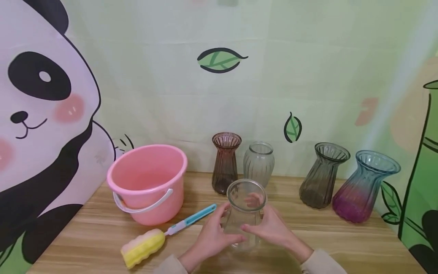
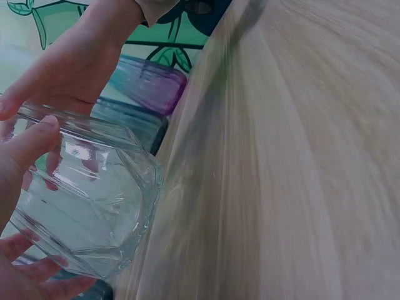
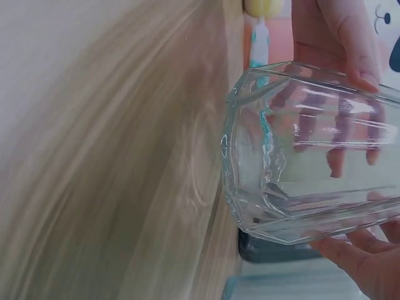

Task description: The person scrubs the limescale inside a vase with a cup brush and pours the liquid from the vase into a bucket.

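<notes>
Clear vase [image 1: 242, 219] held mouth up, at six o'clock from ribbed vase [image 1: 259, 163]; left hand [image 1: 215, 232] gripped it at nine o'clock, right hand [image 1: 273, 228] at three. Table [image 1: 308, 241] contact unclear. Likely risks: smooth glass slipping if either grip loosened; vases knocking if pushed towards twelve.

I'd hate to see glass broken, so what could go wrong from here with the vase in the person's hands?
The clear glass vase might slip, since its smooth sides are held between the left hand and the right hand.

If moved backward, it could knock the rounder clear vase or the brown vase standing behind it.

The sponge brush could be nudged, as its handle ends near the left hand.
</notes>
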